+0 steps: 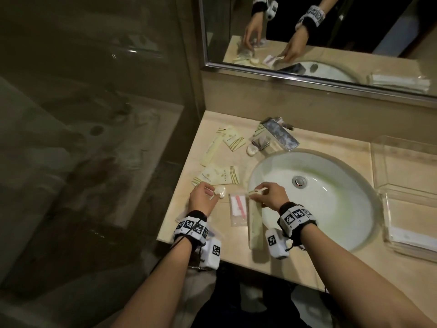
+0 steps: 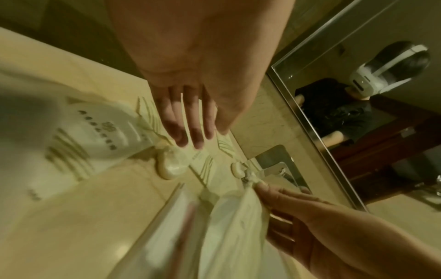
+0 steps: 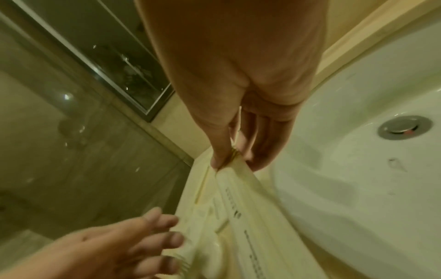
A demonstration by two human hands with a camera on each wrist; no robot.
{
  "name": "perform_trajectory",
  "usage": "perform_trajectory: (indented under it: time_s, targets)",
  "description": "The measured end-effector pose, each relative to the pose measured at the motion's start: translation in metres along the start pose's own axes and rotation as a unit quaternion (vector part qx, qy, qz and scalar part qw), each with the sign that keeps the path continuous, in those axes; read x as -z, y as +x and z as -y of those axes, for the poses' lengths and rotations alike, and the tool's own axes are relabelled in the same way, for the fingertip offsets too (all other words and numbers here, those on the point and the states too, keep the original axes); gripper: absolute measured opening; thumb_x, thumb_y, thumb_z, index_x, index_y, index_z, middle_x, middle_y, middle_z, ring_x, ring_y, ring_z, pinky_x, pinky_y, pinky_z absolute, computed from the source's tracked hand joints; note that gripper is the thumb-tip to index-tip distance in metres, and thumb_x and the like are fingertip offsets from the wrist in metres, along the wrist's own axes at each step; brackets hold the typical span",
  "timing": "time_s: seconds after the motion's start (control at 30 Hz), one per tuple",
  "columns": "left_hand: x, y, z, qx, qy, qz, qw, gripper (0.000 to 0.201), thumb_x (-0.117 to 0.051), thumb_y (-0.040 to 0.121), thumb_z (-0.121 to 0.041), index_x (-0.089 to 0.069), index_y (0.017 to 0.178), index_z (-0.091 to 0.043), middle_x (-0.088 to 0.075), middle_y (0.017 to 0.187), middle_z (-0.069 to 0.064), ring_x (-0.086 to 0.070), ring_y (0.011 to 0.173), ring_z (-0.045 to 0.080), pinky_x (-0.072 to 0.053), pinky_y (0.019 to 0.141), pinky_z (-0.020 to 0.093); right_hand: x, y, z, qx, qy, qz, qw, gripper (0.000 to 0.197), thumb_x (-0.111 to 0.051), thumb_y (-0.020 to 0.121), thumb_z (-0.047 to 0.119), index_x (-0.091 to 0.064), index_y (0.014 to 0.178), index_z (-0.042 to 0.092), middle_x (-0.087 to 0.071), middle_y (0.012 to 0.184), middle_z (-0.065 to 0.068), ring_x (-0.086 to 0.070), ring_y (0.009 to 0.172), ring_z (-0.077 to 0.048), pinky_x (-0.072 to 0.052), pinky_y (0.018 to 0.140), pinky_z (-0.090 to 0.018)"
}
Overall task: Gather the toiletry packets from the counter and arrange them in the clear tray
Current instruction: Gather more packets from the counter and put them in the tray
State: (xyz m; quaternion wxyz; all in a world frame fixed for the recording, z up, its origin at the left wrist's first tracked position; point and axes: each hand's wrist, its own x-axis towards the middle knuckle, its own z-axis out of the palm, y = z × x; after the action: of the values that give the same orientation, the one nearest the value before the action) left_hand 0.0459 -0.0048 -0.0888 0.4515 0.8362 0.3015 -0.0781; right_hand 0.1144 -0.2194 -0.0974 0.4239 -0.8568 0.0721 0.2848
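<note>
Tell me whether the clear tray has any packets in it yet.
Empty: only the beige counter shows through the clear tray; it holds no packets.

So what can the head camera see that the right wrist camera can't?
Only the head view shows the clear tray on the right of the counter, the faucet, the mirror, the cream packets lying to the left of the sink, the small round soap by the left hand, and the clear packet with pink inside.

Only the right wrist view shows the printing on the long packet close up, and the thumb and finger pinching its end.

Both show the right hand, the long packet, the left hand, the sink and its drain.
</note>
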Motion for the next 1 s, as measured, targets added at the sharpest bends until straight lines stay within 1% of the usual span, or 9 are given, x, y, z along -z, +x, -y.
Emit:
perform_trajectory:
  time_s: [0.07, 0.17, 0.27, 0.37, 0.47, 0.67, 0.77, 0.87, 1.0]
  targets:
    - [-0.001, 0.007, -0.012, -0.007, -0.052, 0.015, 0.999, 0.018, -0.07, 0.083, -0.018, -0.064, 0.097, -0.009, -0.068, 0.086, 0.004, -0.063, 0.079, 0.019, -0.054, 0.078, 0.031, 0.004, 0.006, 0.016, 0.033, 0.027, -0.019, 0.999, 0.028, -0.082, 0.076, 0.018, -0.069, 0.099, 0.01, -0.062, 0.081, -0.009, -0.063, 0.076, -0.024, -0.061, 0.073, -0.04]
    - [-0.002, 0.016, -0.029, 0.005, -0.151, 0.122, 0.981, 0.021, -0.065, 0.089, -0.023, -0.063, 0.104, -0.008, -0.071, 0.091, 0.01, -0.063, 0.081, 0.024, -0.054, 0.075, 0.037, 0.003, 0.018, 0.045, 0.064, 0.1, -0.044, 0.992, 0.027, -0.082, 0.077, 0.018, -0.068, 0.099, 0.012, -0.058, 0.085, -0.011, -0.063, 0.079, -0.026, -0.061, 0.074, -0.045]
    - [0.0, 0.022, -0.04, -0.013, -0.13, 0.208, 0.969, 0.039, -0.07, 0.083, -0.035, -0.061, 0.115, -0.014, -0.069, 0.103, 0.006, -0.066, 0.09, 0.018, -0.055, 0.074, 0.027, -0.001, 0.032, 0.07, 0.072, 0.165, -0.063, 0.982, 0.023, -0.083, 0.075, 0.019, -0.067, 0.092, 0.019, -0.054, 0.08, -0.005, -0.062, 0.078, -0.023, -0.061, 0.074, -0.046]
    - [0.006, 0.03, -0.043, -0.048, -0.147, 0.22, 0.963, 0.042, -0.069, 0.085, -0.028, -0.056, 0.122, -0.011, -0.068, 0.098, 0.001, -0.067, 0.081, 0.013, -0.054, 0.073, 0.023, -0.005, 0.043, 0.099, 0.077, 0.211, -0.046, 0.973, 0.019, -0.082, 0.077, 0.023, -0.065, 0.087, 0.02, -0.061, 0.082, -0.009, -0.067, 0.078, -0.023, -0.061, 0.071, -0.041]
    - [0.02, 0.041, -0.038, -0.027, -0.19, 0.193, 0.962, 0.041, -0.06, 0.092, -0.029, -0.052, 0.129, -0.012, -0.064, 0.091, -0.004, -0.059, 0.068, 0.009, -0.049, 0.066, 0.025, -0.014, 0.052, 0.125, 0.058, 0.263, 0.001, 0.963, 0.022, -0.065, 0.092, 0.024, -0.065, 0.097, 0.003, -0.069, 0.085, -0.012, -0.067, 0.068, -0.022, -0.06, 0.063, -0.032]
    - [0.045, 0.069, -0.003, 0.088, -0.291, 0.114, 0.946, 0.043, -0.047, 0.097, -0.042, -0.054, 0.125, -0.01, -0.043, 0.071, -0.004, -0.036, 0.05, 0.007, -0.034, 0.048, 0.02, -0.054, 0.107, 0.139, 0.023, -0.013, -0.021, 0.999, 0.015, -0.07, 0.087, 0.029, -0.064, 0.084, 0.015, -0.074, 0.097, -0.014, -0.07, 0.09, -0.029, -0.057, 0.085, -0.041]
    - [0.052, 0.077, 0.004, 0.123, -0.361, 0.106, 0.918, 0.041, -0.036, 0.101, -0.039, -0.051, 0.125, -0.009, -0.036, 0.064, -0.003, -0.027, 0.046, 0.006, -0.024, 0.041, 0.019, -0.072, 0.124, 0.144, -0.026, -0.098, -0.023, 0.995, 0.041, -0.07, 0.083, 0.048, -0.06, 0.079, 0.009, -0.069, 0.085, -0.012, -0.064, 0.08, -0.028, -0.051, 0.069, -0.034]
    - [0.06, 0.079, 0.009, 0.13, -0.42, 0.108, 0.892, 0.045, -0.032, 0.103, -0.039, -0.051, 0.129, -0.007, -0.04, 0.065, -0.001, -0.03, 0.039, 0.006, -0.026, 0.037, 0.019, -0.086, 0.13, 0.152, -0.048, -0.114, -0.046, 0.991, 0.055, -0.071, 0.077, 0.058, -0.061, 0.091, 0.005, -0.065, 0.089, -0.01, -0.064, 0.082, -0.03, -0.049, 0.066, -0.034]
    - [0.066, 0.081, 0.013, 0.154, -0.461, 0.11, 0.867, 0.046, -0.032, 0.103, -0.036, -0.051, 0.131, -0.006, -0.049, 0.064, 0.003, -0.039, 0.043, 0.01, -0.036, 0.041, 0.021, -0.095, 0.131, 0.161, -0.055, -0.159, -0.067, 0.984, 0.056, -0.071, 0.079, 0.052, -0.059, 0.11, 0.007, -0.062, 0.112, -0.012, -0.063, 0.101, -0.033, -0.051, 0.081, -0.038]
